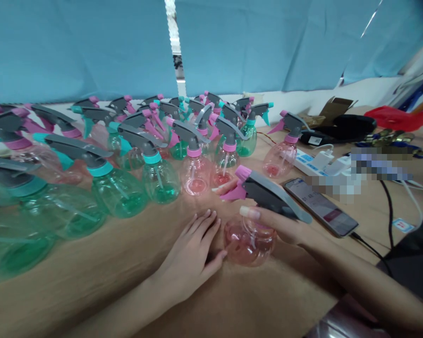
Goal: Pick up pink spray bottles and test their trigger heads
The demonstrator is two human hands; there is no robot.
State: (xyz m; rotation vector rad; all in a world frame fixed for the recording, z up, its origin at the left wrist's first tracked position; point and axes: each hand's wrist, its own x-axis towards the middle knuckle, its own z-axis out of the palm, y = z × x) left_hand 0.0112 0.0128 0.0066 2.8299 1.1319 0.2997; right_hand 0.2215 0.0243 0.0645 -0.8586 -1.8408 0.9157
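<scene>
Your right hand point(271, 220) clamps a pink spray bottle point(248, 241); your left hand point(188, 256) lies open beside it, perhaps just touching.

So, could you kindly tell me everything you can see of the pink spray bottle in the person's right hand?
The pink spray bottle has a round, clear, pink-tinted plastic body with a thin dip tube inside. Its grey trigger head carries a long lever and a bright pink nozzle. It leans slightly, held at the head by the right hand, beside a smartphone. The left hand is at its side, perhaps touching.
</scene>
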